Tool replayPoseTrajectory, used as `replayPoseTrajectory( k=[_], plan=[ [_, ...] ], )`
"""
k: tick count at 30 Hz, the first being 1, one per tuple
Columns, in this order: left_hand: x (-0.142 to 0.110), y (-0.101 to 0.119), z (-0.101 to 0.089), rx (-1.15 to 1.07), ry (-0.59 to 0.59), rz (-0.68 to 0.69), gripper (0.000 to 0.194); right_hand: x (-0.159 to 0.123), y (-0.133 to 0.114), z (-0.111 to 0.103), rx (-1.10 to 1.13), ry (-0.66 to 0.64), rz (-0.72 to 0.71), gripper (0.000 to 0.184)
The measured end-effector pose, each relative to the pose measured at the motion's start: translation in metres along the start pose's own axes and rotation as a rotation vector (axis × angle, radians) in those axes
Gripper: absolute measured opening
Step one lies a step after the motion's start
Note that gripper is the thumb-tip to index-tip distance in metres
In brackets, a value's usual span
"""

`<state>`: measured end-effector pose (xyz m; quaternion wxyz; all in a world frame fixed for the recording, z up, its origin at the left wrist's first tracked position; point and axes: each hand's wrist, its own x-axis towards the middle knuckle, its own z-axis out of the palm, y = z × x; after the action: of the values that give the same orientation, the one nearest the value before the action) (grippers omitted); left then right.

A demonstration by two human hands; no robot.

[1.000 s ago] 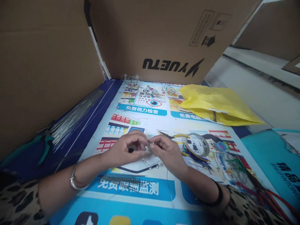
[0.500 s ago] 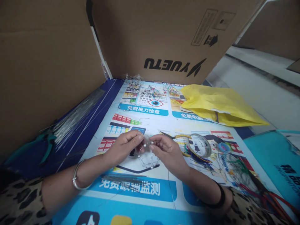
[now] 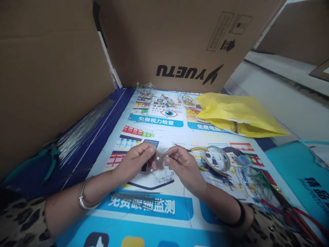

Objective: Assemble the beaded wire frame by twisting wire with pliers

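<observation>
Between my two hands hangs a thin wire loop strung with pearl-like beads (image 3: 165, 181), curving below the fingertips. My left hand (image 3: 140, 157) pinches one part of it between thumb and forefinger. With thumb and fingers closed, my right hand (image 3: 183, 166) grips the other side near a bead. A fine wire end sticks up between the fingertips. Just right of my right hand lie yellow-handled pliers (image 3: 200, 149) and a round spool (image 3: 219, 159) with coloured wires. Below my hands several thin dark wires (image 3: 136, 195) lie on the printed sheet.
Teal-handled pliers (image 3: 51, 161) and a bundle of straight wires (image 3: 84, 128) lie at left. Cardboard walls (image 3: 159, 37) stand behind and left. A yellow bag (image 3: 239, 113) lies back right. Beaded wire pieces (image 3: 145, 88) sit at the back; tangled wires and red-handled tools (image 3: 295, 216) lie right.
My fingertips have shifted slightly on the beaded wire, and the loop has tilted and risen a little. The whole view has moved slightly.
</observation>
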<state>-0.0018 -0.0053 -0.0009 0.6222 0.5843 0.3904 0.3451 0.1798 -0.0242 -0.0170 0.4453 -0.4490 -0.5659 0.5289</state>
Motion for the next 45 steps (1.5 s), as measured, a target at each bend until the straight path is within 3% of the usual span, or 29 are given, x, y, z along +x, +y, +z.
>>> replayPoseTrajectory(
  k=[8,19,31,37,40,45],
  plan=[
    [0.0024,-0.0028,0.0012,-0.067,0.019,-0.027,0.027,0.002,0.0006,0.0032,-0.106,0.008,0.027,0.022],
    [0.004,-0.0029,0.0003,-0.08,0.044,-0.025,0.027,0.0015,-0.0007,-0.0009,0.081,-0.104,0.114,0.025],
    [0.0048,-0.0025,0.0004,-0.055,0.045,-0.012,0.025,0.0015,-0.0013,-0.0064,0.178,-0.207,0.067,0.033],
    [0.0052,-0.0045,-0.0013,-0.045,0.037,-0.012,0.025,0.0012,-0.0027,-0.0045,0.241,-0.293,0.067,0.054],
    [0.0048,-0.0051,-0.0015,-0.062,0.028,-0.018,0.026,0.0009,-0.0036,-0.0029,0.199,-0.35,0.026,0.063],
    [0.0039,-0.0062,-0.002,-0.067,0.027,-0.008,0.026,-0.0005,-0.0058,-0.0007,0.064,-0.341,-0.034,0.07]
  ],
)
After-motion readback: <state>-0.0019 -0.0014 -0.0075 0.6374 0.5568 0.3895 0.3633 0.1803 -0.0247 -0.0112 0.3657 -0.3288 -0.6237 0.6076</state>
